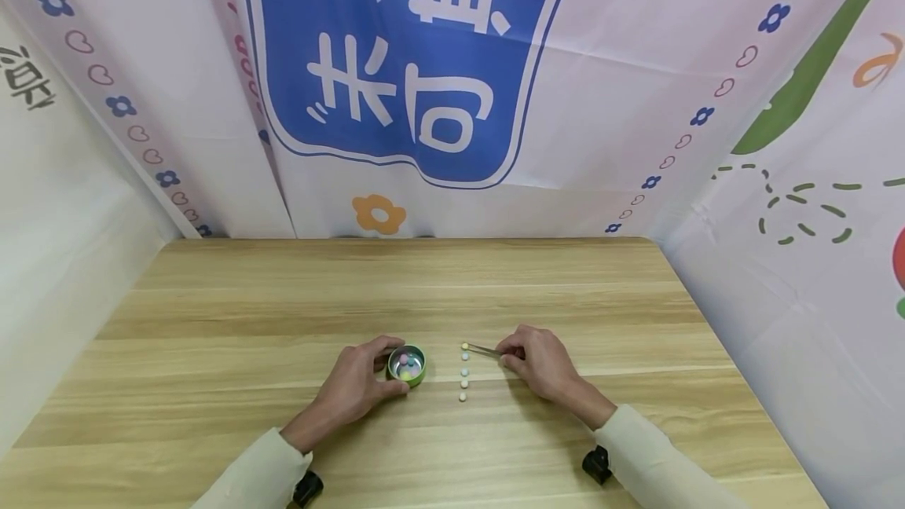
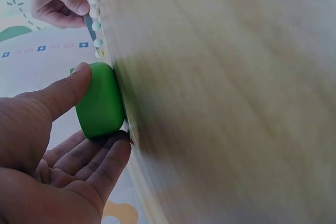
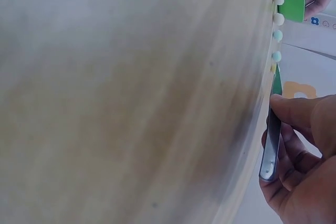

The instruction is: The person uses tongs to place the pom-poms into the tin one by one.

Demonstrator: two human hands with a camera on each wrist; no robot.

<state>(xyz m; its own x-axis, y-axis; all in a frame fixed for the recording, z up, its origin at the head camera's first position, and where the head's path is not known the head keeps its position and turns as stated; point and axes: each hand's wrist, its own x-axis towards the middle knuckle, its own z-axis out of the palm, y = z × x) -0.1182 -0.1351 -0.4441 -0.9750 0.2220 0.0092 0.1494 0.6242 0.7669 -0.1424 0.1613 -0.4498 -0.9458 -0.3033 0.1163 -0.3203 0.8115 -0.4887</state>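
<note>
Left hand (image 1: 357,380) curls round cup (image 2: 100,102), right hand (image 1: 540,361) pinches tweezers (image 3: 270,153) at yellow ball (image 1: 465,346) — too hard a squeeze could flick it into blue ball (image 1: 465,357).

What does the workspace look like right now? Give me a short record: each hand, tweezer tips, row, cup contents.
Left hand: holds the green cup by its sides
Right hand: holds the tweezers
Tweezer tips: at the yellow end ball; whether pinching it, cannot tell
Row of balls: five, in a line on the table, between cup and right hand
Cup contents: several balls, pink and yellow among them
</note>
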